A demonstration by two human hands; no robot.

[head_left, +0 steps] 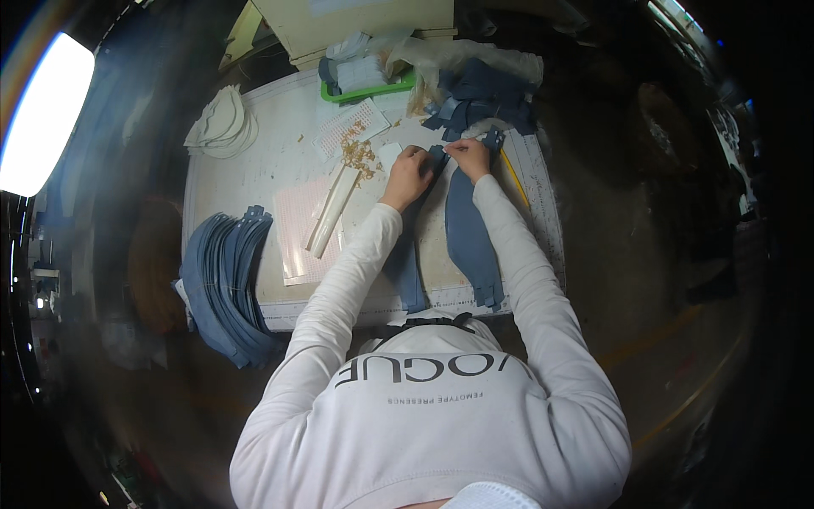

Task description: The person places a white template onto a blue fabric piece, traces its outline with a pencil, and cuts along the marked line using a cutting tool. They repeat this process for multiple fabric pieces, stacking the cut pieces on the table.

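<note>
Two long, curved blue fabric pieces lie lengthwise on the white table in front of me. At the far end of the left fabric piece point(409, 263), my left hand point(407, 176) has its bent fingers closed on the edge. My right hand point(471, 157) pinches right beside that same end; what sits between its fingertips is too small to name. Under the right wrist passes the other fabric piece point(469, 242), its far end showing beyond the hand. Left of my hands are a small white paper point(389, 156) and a scatter of tan bits point(359, 156).
A stack of blue fabric pieces point(222, 284) hangs over the table's left edge. White cut pieces point(225, 125), a rolled clear sheet point(331, 212) and patterned sheets point(297, 225) lie leftward. Behind are a green tray point(366, 93) and blue fabric heap point(487, 93); a yellow pencil-like stick point(515, 176) lies right.
</note>
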